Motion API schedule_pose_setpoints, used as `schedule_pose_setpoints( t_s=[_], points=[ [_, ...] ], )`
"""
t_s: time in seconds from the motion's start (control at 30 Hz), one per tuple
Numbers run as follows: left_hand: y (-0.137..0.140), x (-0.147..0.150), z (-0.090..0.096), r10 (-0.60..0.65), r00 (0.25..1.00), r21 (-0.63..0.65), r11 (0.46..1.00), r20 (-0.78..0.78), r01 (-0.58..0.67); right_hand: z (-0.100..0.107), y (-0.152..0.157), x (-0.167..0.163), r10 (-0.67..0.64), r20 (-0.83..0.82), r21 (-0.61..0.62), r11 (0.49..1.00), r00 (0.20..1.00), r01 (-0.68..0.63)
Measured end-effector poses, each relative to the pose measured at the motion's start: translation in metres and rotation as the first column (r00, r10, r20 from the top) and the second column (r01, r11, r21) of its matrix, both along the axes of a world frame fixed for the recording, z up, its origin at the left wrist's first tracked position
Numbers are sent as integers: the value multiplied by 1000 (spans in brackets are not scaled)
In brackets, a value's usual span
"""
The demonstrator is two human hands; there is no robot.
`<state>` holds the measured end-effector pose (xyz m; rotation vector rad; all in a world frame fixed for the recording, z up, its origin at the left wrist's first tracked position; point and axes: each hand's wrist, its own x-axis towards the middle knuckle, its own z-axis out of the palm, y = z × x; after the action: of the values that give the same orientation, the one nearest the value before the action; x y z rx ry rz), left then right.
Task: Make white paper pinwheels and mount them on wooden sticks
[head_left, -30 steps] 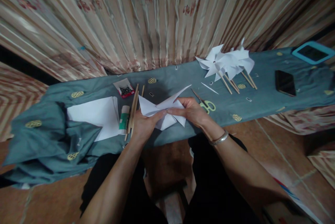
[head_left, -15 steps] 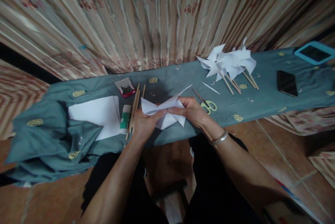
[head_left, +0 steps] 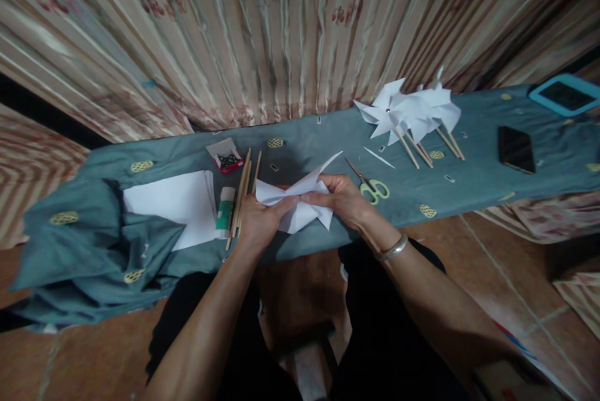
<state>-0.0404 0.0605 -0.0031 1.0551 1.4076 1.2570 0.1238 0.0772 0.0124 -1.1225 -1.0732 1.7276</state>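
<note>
Between both hands is a white paper pinwheel point(head_left: 304, 217), its corners folded in toward the middle and no stick visible on it. My left hand point(head_left: 263, 217) grips its left side, thumb pressed at the centre. From the other side my right hand point(head_left: 345, 200) pinches it, thumb meeting the left thumb there; the fingers beneath the paper are partly hidden. Just left of my left hand lie several wooden sticks point(head_left: 242, 192) and a green and white glue stick point(head_left: 225, 212). Scissors with pale green handles point(head_left: 374, 190) rest right of my right hand.
A stack of white paper point(head_left: 175, 204) lies at the left, partly under bunched cloth. Behind the sticks sits an open red box of small dark pins point(head_left: 229, 159). Finished pinwheels on sticks point(head_left: 412, 115), a paper sliver point(head_left: 379, 157), a phone point(head_left: 515, 148) and a blue-framed device point(head_left: 565, 95) occupy the right.
Both hands keep their hold on the paper pinwheel at the centre. Its left flap has shifted very slightly; otherwise the view has only drifted a little.
</note>
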Motion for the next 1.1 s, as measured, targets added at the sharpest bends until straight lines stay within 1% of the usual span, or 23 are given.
schedule_pose_setpoints(
  t_s=[0.13, 0.27, 0.33, 0.47, 0.57, 0.83, 0.97, 1.1],
  points=[
    [0, -1, 0, -27, 1000, 17, 1000, 13, 27, 4, 1, 1, 33, -15, -32, 999, 999, -33],
    [1, -1, 2, -31, 999, -15, 999, 29, 31, 7, 2, 2, 65, 4, -30, 997, 998, -65],
    [1, -1, 1, -30, 999, -10, 999, 24, 30, 7, 2, 2, 72, 11, -27, 997, 997, -72],
    [1, -2, -2, -34, 999, 23, 999, -6, 34, 4, 1, 1, 43, 15, -29, 999, 999, -43],
    [0, -3, -3, -33, 999, 10, 999, -28, 33, 1, 2, -1, 19, 29, -34, 999, 999, -18],
    [0, -1, 3, -24, 1000, 8, 1000, -9, 24, 1, 2, -1, 8, 57, -24, 1000, 998, -7],
    [-1, -1, 2, -47, 999, 24, 999, -20, 47, 2, 0, -1, 7, 104, -17, 1000, 995, -5],
    [-2, 0, 4, -43, 999, 17, 999, -19, 43, 3, -1, -2, 6, 95, -49, 999, 995, -2]
  ],
)
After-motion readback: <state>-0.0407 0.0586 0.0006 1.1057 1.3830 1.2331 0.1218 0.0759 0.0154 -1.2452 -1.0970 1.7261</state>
